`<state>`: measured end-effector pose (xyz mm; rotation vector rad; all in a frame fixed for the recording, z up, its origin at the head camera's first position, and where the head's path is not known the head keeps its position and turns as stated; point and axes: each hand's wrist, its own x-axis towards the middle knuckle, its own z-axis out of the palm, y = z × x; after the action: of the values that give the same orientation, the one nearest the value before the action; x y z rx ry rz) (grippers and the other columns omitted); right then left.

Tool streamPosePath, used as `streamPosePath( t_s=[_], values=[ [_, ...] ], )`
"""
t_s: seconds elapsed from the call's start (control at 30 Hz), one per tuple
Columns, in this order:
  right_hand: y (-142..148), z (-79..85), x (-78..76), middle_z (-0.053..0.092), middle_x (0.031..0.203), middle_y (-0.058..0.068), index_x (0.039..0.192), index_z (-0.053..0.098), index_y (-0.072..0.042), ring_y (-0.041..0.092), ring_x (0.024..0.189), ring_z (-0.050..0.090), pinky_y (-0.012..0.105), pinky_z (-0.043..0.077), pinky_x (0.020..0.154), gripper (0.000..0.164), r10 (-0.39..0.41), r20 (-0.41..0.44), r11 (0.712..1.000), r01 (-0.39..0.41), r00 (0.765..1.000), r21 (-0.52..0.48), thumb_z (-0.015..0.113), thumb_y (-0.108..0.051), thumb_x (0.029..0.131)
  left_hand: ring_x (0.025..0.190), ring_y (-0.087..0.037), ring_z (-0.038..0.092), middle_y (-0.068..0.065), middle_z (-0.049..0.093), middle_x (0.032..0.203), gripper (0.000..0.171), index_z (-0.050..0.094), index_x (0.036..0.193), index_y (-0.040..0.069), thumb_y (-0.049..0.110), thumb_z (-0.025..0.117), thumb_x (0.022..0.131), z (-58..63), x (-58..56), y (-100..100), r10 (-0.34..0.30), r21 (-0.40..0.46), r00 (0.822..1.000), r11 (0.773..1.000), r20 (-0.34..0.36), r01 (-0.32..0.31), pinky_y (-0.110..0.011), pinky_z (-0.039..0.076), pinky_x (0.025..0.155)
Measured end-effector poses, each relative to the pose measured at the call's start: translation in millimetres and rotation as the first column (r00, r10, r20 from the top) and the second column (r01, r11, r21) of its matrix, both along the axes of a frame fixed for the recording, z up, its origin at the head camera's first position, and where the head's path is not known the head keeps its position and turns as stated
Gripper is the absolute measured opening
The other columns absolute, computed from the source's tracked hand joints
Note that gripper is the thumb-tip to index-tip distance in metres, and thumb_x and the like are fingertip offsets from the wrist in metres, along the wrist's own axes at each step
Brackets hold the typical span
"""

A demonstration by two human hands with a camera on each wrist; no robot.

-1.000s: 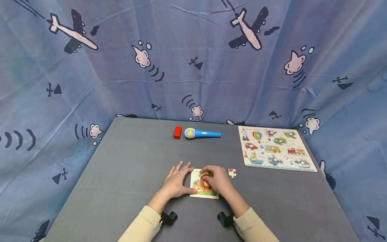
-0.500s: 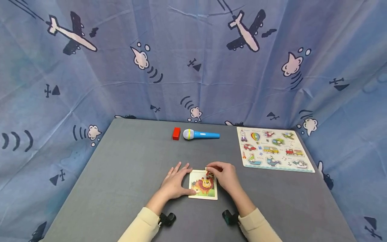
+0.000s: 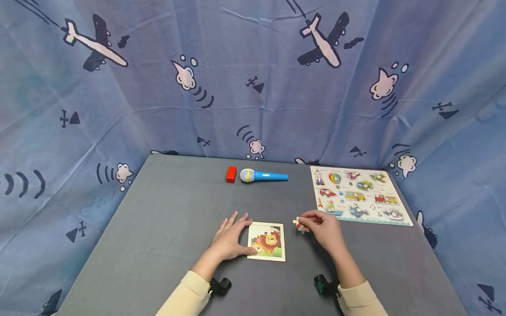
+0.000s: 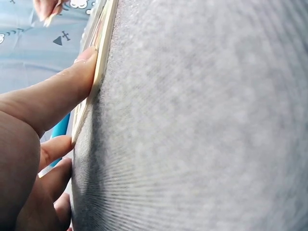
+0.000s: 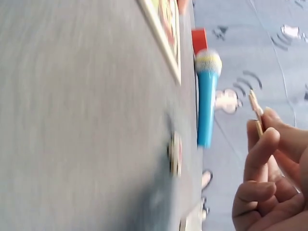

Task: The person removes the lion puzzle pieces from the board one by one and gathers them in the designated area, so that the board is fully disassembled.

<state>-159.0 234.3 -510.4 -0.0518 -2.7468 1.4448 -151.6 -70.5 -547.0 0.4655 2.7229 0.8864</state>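
A small lion jigsaw puzzle in a pale wooden frame (image 3: 266, 259) lies flat on the grey table. My left hand (image 3: 229, 241) rests at its left side, thumb on the lower left edge and straight index finger against the upper left corner. To the right of the frame, my right hand (image 3: 326, 230) pinches a jigsaw piece (image 5: 255, 103) between thumb and fingers, raised above the table. Beneath it a loose jigsaw piece (image 5: 174, 154) lies on the table, partly hidden by the held piece and fingers in the head view. The upper part of the puzzle looks pale.
Behind the hands lie a red block (image 3: 231, 174) and a blue toy microphone (image 3: 269, 176). A vehicle puzzle board (image 3: 365, 219) covers the back right, close to my right hand. A printed blue curtain (image 3: 253, 87) hangs behind the table (image 3: 170, 228).
My right hand has lifted a jigsaw piece from the upper right part of the lion puzzle and carried it right, over the loose piece. My left hand has stayed in place.
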Motion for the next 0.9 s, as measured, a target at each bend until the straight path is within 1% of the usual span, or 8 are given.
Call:
streamPosePath(
  t_s=[0.17, 0.27, 0.37, 0.53, 0.77, 0.9],
  values=[
    [29, -3.3, 0.5, 0.075, 0.083, 0.007, 0.104, 0.076, -0.004, 0.016, 0.071, 0.069, 0.023, 0.051, 0.059, 0.020, 0.030, 0.020, 0.998, -0.031, 0.999, 0.051, 0.074, -0.021, 0.093, 0.157, -0.028, 0.014, 0.001, 0.034, 0.164, 0.093, 0.050, 0.150, 0.020, 0.054, 0.087, 0.072, -1.1, -0.4, 0, -0.004, 0.001, 1.000, 1.000, 0.000, 0.004, -0.052, 0.012, 0.127],
    [41, -4.5, 0.6, 0.075, 0.084, 0.006, 0.107, 0.075, -0.004, 0.014, 0.072, 0.068, 0.023, 0.051, 0.060, 0.021, 0.052, 0.037, 0.995, -0.054, 0.998, 0.078, 0.072, -0.021, 0.095, 0.157, -0.028, 0.014, 0.001, 0.034, 0.164, 0.093, 0.050, 0.150, 0.020, 0.054, 0.087, 0.072, -1.3, -0.8, 0, -0.006, 0.001, 1.000, 1.000, 0.001, 0.006, -0.052, 0.012, 0.127],
    [49, -5.1, 1.9, 0.075, 0.085, 0.005, 0.108, 0.075, -0.005, 0.011, 0.072, 0.068, 0.024, 0.052, 0.061, 0.023, 0.054, 0.050, 0.994, -0.059, 0.997, 0.094, 0.072, -0.023, 0.095, 0.157, -0.028, 0.014, 0.001, 0.035, 0.164, 0.093, 0.051, 0.150, 0.020, 0.055, 0.087, 0.072, -1.5, -1.1, -1, -0.008, 0.003, 1.000, 1.000, -0.001, 0.008, -0.053, 0.013, 0.126],
    [57, -10.3, 0.5, 0.074, 0.083, 0.004, 0.108, 0.075, -0.003, 0.009, 0.070, 0.064, 0.024, 0.051, 0.060, 0.023, 0.048, 0.074, 0.988, -0.058, 0.996, 0.141, 0.072, -0.022, 0.095, 0.157, -0.028, 0.014, 0.001, 0.034, 0.164, 0.093, 0.050, 0.150, 0.020, 0.055, 0.086, 0.072, -1.5, -1.0, -1, -0.006, -0.001, 1.000, 1.000, 0.002, 0.006, -0.052, 0.013, 0.127],
    [62, -20.6, -1.5, 0.073, 0.079, 0.001, 0.103, 0.075, -0.004, 0.010, 0.069, 0.060, 0.025, 0.046, 0.061, 0.017, 0.023, 0.115, 0.971, -0.050, 0.993, 0.232, 0.071, -0.019, 0.095, 0.157, -0.027, 0.013, 0.002, 0.034, 0.164, 0.093, 0.049, 0.151, 0.020, 0.054, 0.087, 0.072, 0.0, -0.2, 0, -0.005, -0.003, 1.000, 1.000, 0.019, 0.005, -0.052, 0.012, 0.127],
    [62, -23.0, -3.3, 0.074, 0.078, -0.001, 0.100, 0.075, -0.007, 0.011, 0.070, 0.062, 0.030, 0.046, 0.066, 0.014, 0.020, 0.099, 0.958, -0.048, 0.995, 0.283, 0.071, -0.019, 0.095, 0.157, -0.027, 0.013, 0.002, 0.034, 0.164, 0.093, 0.050, 0.150, 0.020, 0.054, 0.087, 0.072, -0.1, -0.1, 0, -0.002, -0.003, 1.000, 1.000, 0.011, 0.002, -0.052, 0.012, 0.127]
  ],
)
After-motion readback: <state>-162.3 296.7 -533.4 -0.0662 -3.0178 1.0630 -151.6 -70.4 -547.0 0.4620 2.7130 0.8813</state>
